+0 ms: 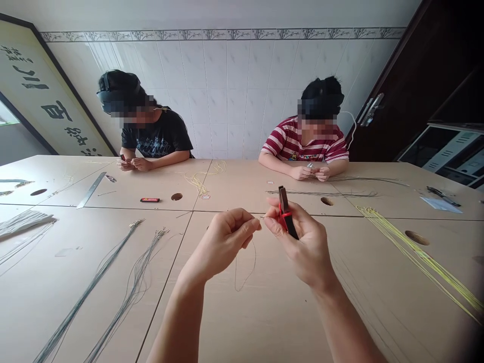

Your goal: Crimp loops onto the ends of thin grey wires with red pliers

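Near the middle of the view, my left hand pinches a thin dark cord between thumb and fingertips; a loop of it hangs below. Close beside it, my right hand has a pair of small pliers with red and black handles tucked in its palm, jaws pointing up. The right thumb and a fingertip also meet at a small bit of the cord between the two hands. Whatever sits at the cord's end is too small to make out.
Bundles of grey cords lie to the left, and yellow cords to the right. Two people sit across the table, hands on small work. A metal ruler, a red-black case and round table holes are about.
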The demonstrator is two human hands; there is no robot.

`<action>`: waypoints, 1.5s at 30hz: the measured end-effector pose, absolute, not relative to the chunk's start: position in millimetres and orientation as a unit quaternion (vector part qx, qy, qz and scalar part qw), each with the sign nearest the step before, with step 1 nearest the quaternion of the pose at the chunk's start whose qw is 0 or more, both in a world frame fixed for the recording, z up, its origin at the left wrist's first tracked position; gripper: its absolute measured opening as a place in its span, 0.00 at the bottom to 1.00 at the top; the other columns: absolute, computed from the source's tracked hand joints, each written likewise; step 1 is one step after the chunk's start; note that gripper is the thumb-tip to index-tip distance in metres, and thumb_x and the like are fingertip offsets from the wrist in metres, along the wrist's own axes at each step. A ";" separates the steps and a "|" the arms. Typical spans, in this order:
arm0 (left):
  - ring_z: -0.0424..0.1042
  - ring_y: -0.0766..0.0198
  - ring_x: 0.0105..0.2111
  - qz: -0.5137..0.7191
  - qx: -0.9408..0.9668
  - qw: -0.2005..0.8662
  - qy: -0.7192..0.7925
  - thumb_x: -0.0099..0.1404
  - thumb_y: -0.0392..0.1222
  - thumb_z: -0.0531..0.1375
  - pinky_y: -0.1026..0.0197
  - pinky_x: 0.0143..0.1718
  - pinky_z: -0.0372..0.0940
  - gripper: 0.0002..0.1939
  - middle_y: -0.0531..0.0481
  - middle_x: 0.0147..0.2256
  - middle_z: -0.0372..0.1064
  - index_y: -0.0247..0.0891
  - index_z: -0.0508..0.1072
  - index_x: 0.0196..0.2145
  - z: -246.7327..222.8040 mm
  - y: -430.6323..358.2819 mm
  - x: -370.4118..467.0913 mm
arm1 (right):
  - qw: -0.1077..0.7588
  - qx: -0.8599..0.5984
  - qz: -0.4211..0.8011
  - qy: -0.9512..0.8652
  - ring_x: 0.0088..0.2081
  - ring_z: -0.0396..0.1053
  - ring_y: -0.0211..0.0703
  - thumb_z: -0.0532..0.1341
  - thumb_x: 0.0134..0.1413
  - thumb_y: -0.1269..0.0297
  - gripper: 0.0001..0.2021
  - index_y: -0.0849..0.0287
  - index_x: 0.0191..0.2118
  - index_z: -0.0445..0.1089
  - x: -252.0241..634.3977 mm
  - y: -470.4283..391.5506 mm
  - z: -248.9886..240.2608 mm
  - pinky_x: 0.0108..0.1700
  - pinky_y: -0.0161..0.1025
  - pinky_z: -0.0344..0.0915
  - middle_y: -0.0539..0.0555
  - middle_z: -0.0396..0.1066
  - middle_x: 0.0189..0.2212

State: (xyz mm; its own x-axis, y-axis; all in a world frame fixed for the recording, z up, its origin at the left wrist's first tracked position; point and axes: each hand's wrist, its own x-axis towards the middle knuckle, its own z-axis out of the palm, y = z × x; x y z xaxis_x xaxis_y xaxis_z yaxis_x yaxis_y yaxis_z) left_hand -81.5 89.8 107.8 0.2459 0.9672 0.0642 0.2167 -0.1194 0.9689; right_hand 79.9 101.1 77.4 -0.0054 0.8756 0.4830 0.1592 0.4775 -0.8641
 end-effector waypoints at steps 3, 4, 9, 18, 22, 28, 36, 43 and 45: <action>0.49 0.73 0.20 0.397 0.638 0.478 0.455 0.68 0.49 0.56 0.67 0.20 0.45 0.15 0.58 0.21 0.55 0.36 0.68 0.29 106.5 88.9 -78.1 | 0.578 -0.399 0.317 -0.637 0.32 0.66 0.36 0.63 0.58 0.61 0.11 0.52 0.47 0.70 79.0 100.9 77.3 0.36 0.36 0.67 0.47 0.69 0.30; 0.48 0.73 0.20 0.396 0.638 0.480 0.453 0.68 0.49 0.56 0.67 0.20 0.45 0.15 0.58 0.21 0.55 0.36 0.68 0.29 106.0 88.9 -77.4 | 0.577 -0.397 0.316 -0.639 0.32 0.66 0.36 0.62 0.58 0.61 0.11 0.51 0.47 0.70 78.8 101.0 77.0 0.36 0.36 0.67 0.47 0.69 0.30; 0.56 0.71 0.21 0.362 0.654 0.486 0.453 0.68 0.52 0.56 0.66 0.22 0.52 0.17 0.56 0.21 0.59 0.36 0.70 0.31 105.5 91.1 -83.4 | 0.584 -0.406 0.308 -0.632 0.32 0.66 0.37 0.63 0.58 0.61 0.12 0.51 0.47 0.71 79.9 103.9 75.2 0.35 0.37 0.67 0.48 0.69 0.30; 0.72 0.64 0.33 0.261 0.694 0.519 0.426 0.66 0.53 0.58 0.60 0.38 0.64 0.16 0.49 0.30 0.74 0.36 0.75 0.40 110.0 90.3 -103.5 | 0.624 -0.372 0.446 -0.523 0.33 0.65 0.36 0.67 0.53 0.59 0.14 0.52 0.46 0.72 90.6 109.7 79.5 0.39 0.37 0.65 0.47 0.67 0.31; 0.72 0.58 0.46 0.329 0.670 0.497 0.443 0.65 0.53 0.60 0.56 0.49 0.64 0.19 0.44 0.44 0.75 0.38 0.74 0.48 107.5 91.1 -96.0 | 0.619 -0.362 0.489 -0.496 0.32 0.63 0.36 0.68 0.51 0.59 0.16 0.53 0.46 0.72 93.6 108.9 80.7 0.35 0.37 0.64 0.47 0.66 0.31; 0.72 0.61 0.47 0.472 0.630 0.423 0.448 0.65 0.50 0.61 0.58 0.51 0.64 0.15 0.45 0.47 0.74 0.40 0.75 0.45 105.6 90.8 -80.4 | 0.610 -0.381 0.450 -0.530 0.30 0.64 0.36 0.68 0.51 0.58 0.16 0.53 0.46 0.73 88.7 105.1 82.4 0.35 0.37 0.66 0.47 0.67 0.29; 0.71 0.65 0.39 0.491 0.636 0.399 0.442 0.66 0.47 0.60 0.62 0.44 0.63 0.09 0.51 0.37 0.75 0.40 0.76 0.35 107.8 87.2 -77.6 | 0.603 -0.381 0.385 -0.585 0.31 0.69 0.36 0.66 0.53 0.62 0.12 0.53 0.44 0.73 80.3 97.4 86.0 0.38 0.37 0.71 0.47 0.71 0.29; 0.67 0.66 0.35 0.478 0.638 0.398 0.454 0.67 0.46 0.59 0.62 0.42 0.61 0.10 0.53 0.32 0.73 0.39 0.73 0.31 106.6 90.0 -78.3 | 0.586 -0.385 0.354 -0.619 0.33 0.71 0.35 0.65 0.56 0.63 0.11 0.53 0.45 0.71 79.5 95.4 84.7 0.42 0.36 0.71 0.46 0.71 0.29; 0.67 0.67 0.34 0.475 0.635 0.402 0.457 0.67 0.45 0.59 0.63 0.41 0.60 0.10 0.53 0.31 0.72 0.38 0.72 0.30 106.5 90.4 -78.8 | 0.581 -0.391 0.346 -0.625 0.33 0.70 0.35 0.65 0.56 0.62 0.11 0.52 0.46 0.71 79.4 95.1 83.7 0.41 0.35 0.70 0.46 0.71 0.29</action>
